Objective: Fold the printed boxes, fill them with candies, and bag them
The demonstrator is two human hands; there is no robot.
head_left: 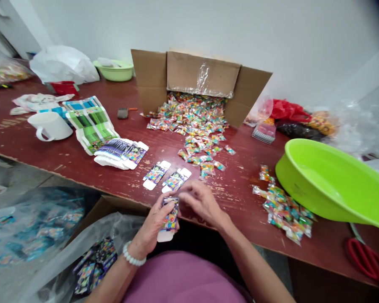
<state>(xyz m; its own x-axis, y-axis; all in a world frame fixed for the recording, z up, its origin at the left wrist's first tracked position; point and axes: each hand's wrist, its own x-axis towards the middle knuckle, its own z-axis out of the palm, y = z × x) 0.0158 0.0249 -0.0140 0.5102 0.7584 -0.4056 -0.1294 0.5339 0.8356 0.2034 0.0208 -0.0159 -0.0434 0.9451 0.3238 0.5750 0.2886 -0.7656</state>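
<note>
My left hand is closed around a small colourful printed carton, held upright at the table's near edge. My right hand pinches at the carton's top end, fingers curled. Two more flat cartons lie on the red-brown table just beyond my hands. A loose pile of small candy packets spills from a tipped cardboard box toward me. Another heap of packets lies to my right.
A lime green basin sits at right, red scissors near it. Stacks of flat cartons, green printed sheets and a white mug lie at left. A plastic-lined box of filled cartons stands below the table.
</note>
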